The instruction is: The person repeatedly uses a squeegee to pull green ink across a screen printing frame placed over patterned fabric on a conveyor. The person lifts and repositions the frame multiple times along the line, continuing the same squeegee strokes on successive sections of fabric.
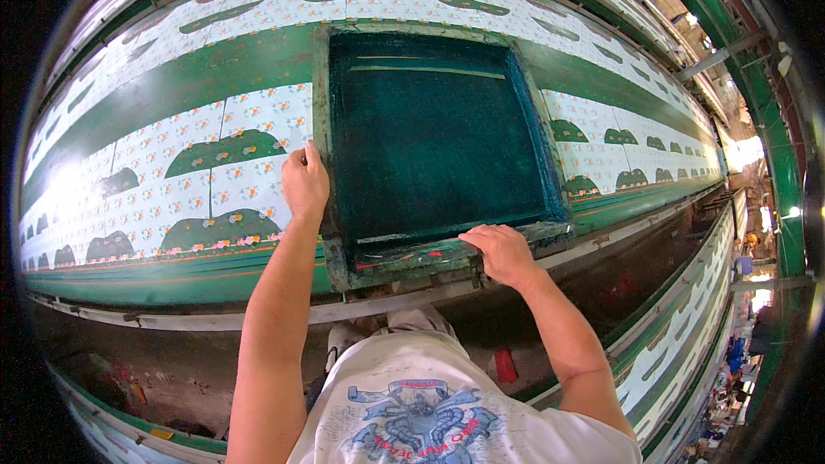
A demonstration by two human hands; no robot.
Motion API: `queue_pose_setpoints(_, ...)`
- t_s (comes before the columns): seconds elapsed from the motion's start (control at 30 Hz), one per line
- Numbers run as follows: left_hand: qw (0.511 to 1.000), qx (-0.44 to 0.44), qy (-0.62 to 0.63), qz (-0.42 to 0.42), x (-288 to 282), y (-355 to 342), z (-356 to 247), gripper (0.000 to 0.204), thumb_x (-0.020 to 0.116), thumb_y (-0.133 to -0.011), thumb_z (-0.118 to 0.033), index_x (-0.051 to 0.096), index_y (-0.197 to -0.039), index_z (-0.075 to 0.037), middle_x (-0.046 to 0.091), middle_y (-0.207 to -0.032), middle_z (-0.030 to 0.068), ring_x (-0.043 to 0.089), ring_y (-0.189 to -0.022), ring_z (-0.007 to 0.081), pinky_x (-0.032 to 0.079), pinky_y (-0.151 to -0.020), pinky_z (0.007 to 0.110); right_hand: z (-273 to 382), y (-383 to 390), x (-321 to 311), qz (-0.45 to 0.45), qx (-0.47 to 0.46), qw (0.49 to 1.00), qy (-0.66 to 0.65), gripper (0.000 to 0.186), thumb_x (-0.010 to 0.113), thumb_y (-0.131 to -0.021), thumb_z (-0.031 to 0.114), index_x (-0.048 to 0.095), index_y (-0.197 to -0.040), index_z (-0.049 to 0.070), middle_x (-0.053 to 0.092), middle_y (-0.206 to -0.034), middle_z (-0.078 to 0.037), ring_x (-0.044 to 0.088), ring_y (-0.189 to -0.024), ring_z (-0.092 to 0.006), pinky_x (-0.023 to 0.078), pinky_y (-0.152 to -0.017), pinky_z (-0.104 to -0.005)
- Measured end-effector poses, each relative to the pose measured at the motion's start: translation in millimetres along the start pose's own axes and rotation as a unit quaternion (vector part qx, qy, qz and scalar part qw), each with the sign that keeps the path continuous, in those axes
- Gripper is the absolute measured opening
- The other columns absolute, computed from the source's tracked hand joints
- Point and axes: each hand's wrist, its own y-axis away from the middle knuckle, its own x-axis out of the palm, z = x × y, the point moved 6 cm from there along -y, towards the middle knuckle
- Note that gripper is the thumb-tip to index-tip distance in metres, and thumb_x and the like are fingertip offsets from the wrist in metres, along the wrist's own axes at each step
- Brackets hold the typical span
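Both hands (306,182) (505,253) on frame (321,90), teal screen (438,155) inside

On the white T-shirt (516,431), printed red lettering (420,384) runs above the blue emblem (418,419) and curves along below it.

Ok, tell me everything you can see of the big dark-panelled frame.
The frame is squarish and looks like worn, paint-smeared wood, with red smudges on its near rail. It surrounds a dark teal panel. It lies roughly level over the green table, floral-printed white sheets on both sides. The left hand is at its left edge; the right hand rests on the near rail.
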Motion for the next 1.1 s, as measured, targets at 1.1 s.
queue_pose_setpoints(1.1, 0.985, -0.003, -0.06, -0.16, -7.5, 10.6, -12.6, 0.033, 0.063, -0.114, -0.029, 0.075, -0.119, 0.001, 0.07, -0.115, 0.0201, 0.069, -0.101, 0.0321, 0.059, -0.087, 0.042, -167.8, -366.5, -42.6, -0.181, -0.092, 0.976, 0.083, 0.041, 0.065, -0.093, 0.001, 0.077, -0.129, 0.014, 0.074, -0.116, -0.009, 0.073, -0.108, -0.0317, 0.055, -0.091, -0.0472)
